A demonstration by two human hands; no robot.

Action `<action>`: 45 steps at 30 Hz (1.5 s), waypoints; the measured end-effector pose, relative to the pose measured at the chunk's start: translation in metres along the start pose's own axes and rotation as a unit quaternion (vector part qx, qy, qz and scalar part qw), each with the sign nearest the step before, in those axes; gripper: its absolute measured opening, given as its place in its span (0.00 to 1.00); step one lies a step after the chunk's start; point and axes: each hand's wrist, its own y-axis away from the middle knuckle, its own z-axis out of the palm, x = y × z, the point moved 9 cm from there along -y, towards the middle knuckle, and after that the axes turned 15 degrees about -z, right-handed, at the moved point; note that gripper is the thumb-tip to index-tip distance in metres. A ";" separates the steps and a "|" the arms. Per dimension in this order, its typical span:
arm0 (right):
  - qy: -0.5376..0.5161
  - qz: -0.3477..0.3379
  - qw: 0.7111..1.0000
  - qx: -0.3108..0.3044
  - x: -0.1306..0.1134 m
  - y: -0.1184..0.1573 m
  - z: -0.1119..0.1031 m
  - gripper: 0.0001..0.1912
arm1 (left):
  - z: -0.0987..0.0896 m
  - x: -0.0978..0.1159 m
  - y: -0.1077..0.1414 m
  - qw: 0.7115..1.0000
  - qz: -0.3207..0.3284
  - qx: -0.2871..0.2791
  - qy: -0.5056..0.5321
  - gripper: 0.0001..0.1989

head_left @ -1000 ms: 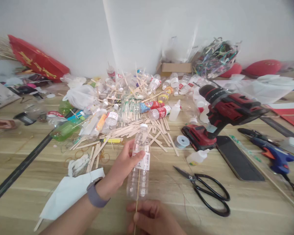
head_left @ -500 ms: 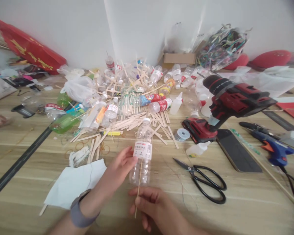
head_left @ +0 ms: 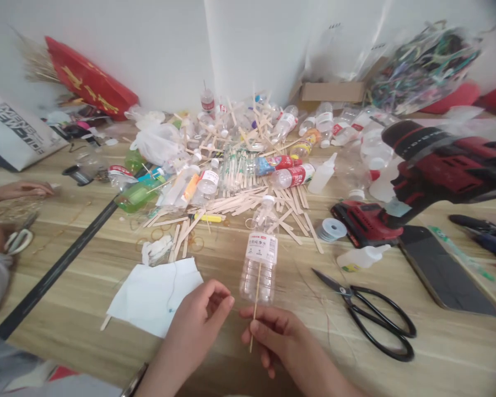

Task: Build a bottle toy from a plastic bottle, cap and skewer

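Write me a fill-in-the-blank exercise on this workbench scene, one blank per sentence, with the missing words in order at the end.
The thin stick is held in the person's ____ hand.
The power drill is black and ____.
The upright-labelled bottle just beyond the stick has a ____ cap.
The scissors nearest the phone have ____ handles.

Missing words: right; red; white; black.

Worktop [head_left: 86, 309]: scissors [head_left: 349, 292] near right; phone [head_left: 444, 273] beyond, right of drill [head_left: 417, 171]; popsicle sticks [head_left: 240, 201] mid; bottle heap [head_left: 231, 124] far; box [head_left: 333, 91] behind.
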 end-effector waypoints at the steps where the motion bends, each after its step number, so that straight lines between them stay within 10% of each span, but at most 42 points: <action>1: 0.000 0.004 1.000 0.001 0.002 0.000 -0.001 0.31 | -0.003 0.000 -0.003 1.000 0.000 0.007 -0.008 0.10; 16: -0.020 0.021 0.999 -0.037 0.016 0.000 -0.004 0.33 | -0.087 0.005 -0.038 0.969 0.064 0.198 -0.135 0.10; 33: -0.027 0.019 0.999 -0.036 0.011 0.002 -0.001 0.31 | -0.081 0.045 -0.080 0.924 0.143 0.214 -0.281 0.10; 40: -0.026 0.017 0.999 -0.035 0.010 0.003 0.000 0.28 | -0.107 0.048 -0.069 0.928 0.156 0.281 -0.187 0.07; 45: -0.001 0.009 0.999 -0.040 0.007 0.001 -0.002 0.31 | -0.118 0.037 -0.058 0.962 0.101 0.182 0.176 0.08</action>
